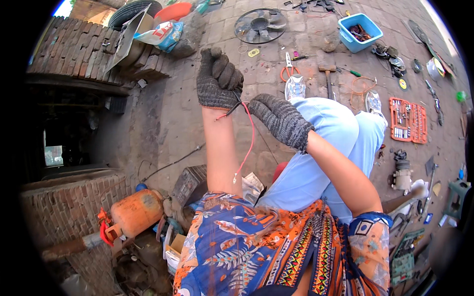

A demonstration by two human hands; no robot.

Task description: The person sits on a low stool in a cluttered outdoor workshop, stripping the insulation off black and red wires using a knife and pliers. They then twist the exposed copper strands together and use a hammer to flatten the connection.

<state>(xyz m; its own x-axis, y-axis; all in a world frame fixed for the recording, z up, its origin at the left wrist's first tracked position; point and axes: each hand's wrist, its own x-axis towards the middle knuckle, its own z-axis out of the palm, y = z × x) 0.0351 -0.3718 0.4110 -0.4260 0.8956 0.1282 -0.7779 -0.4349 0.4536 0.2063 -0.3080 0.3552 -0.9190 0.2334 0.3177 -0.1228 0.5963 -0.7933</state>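
Observation:
Both my hands wear dark grey knitted gloves. My left hand (218, 81) is raised and curled into a fist, with thin red and black electrical wires (253, 132) coming out at its lower right side. My right hand (280, 120) reaches in from the right, its fingers pressed together on the wires close to the left hand. A long red strand hangs down beside my left forearm, its bare end showing pale metal. Another short piece, red and black, sticks out to the left across my wrist. What lies inside the left fist is hidden.
Scissors with orange handles (289, 68), a hammer (328, 79) and an orange socket set (408, 121) lie on the brick ground. Beyond are a fan (260, 26) and a blue tub (349, 42). An orange gas cylinder (136, 213) lies at left, near a brick-edged opening.

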